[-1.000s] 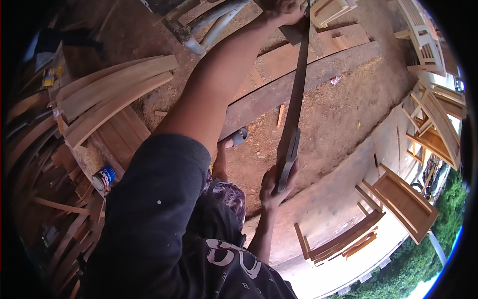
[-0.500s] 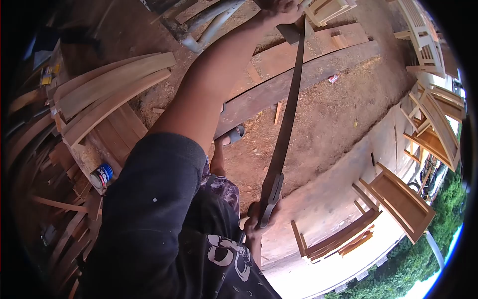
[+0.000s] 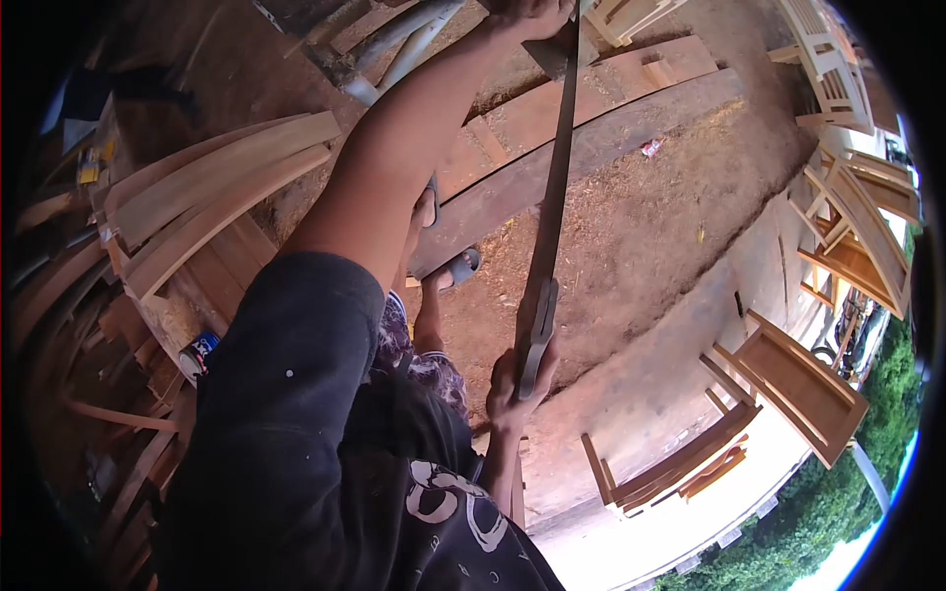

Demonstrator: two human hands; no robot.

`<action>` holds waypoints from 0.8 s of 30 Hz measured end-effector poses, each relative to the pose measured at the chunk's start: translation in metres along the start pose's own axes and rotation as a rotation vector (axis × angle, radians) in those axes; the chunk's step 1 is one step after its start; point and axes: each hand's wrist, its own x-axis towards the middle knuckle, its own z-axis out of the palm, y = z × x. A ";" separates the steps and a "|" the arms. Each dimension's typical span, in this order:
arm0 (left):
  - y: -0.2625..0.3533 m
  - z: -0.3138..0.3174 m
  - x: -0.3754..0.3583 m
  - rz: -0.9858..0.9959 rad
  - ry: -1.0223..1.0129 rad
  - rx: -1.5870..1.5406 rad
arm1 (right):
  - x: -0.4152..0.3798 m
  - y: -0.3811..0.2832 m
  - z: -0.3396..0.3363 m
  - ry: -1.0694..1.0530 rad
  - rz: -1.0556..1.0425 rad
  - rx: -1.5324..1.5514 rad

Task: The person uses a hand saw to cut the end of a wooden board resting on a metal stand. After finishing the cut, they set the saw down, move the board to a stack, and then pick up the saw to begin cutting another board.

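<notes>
The fingers of the right hand (image 3: 520, 386), low in the centre of the frame, were curled around the lower end of a long, dark, slightly curved wooden strip (image 3: 554, 187), with a thinner dark piece (image 3: 537, 340) lying against the strip just above the grip. The strip ran almost straight up the middle of the frame to the left hand (image 3: 527, 14) at the top edge, whose fingers were closed over its upper end; part of that hand was cut off by the frame, so the exact hold could not be told. The bare left forearm stretched from the dark grey sleeve (image 3: 286, 394) in the lower left diagonally up to that hand.

Behind the strip, a long dark timber plank (image 3: 631, 133) lay across the sawdust-covered dirt floor (image 3: 641, 236) in the upper centre, with paler boards beside it. A foot in a grey sandal (image 3: 455, 268) rested near the plank's lower end, left of the strip.

In the upper left, a stack of pale curved wooden slats (image 3: 212, 187) sat on a cluttered workbench, and a blue and white tin can (image 3: 199, 352) stood just below it at the left edge of the sleeve. Grey metal tubes (image 3: 399, 44) crossed the top of the frame. On the right, unfinished pale wooden chair frames (image 3: 857, 222) stood together, and a flat wooden panel frame (image 3: 803, 389) lay on the concrete edge in the lower right, with green foliage beyond.
</notes>
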 end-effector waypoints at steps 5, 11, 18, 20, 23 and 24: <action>0.015 -0.027 0.003 0.116 0.235 0.086 | -0.035 -0.004 -0.015 0.019 -0.085 -0.017; 0.000 -0.023 0.004 0.194 0.097 -0.016 | 0.209 -0.093 0.083 -0.067 -0.384 0.099; 0.000 -0.003 0.006 0.098 0.080 -0.012 | -0.010 -0.006 -0.014 -0.077 -0.046 -0.044; -0.009 -0.004 -0.001 0.284 0.179 -0.055 | -0.063 0.005 -0.035 -0.001 -0.079 -0.094; 0.009 -0.027 0.003 0.210 0.297 0.040 | 0.002 -0.016 -0.013 0.014 -0.134 -0.004; 0.006 -0.018 0.004 0.249 0.394 0.058 | 0.053 -0.030 0.005 -0.026 -0.095 0.039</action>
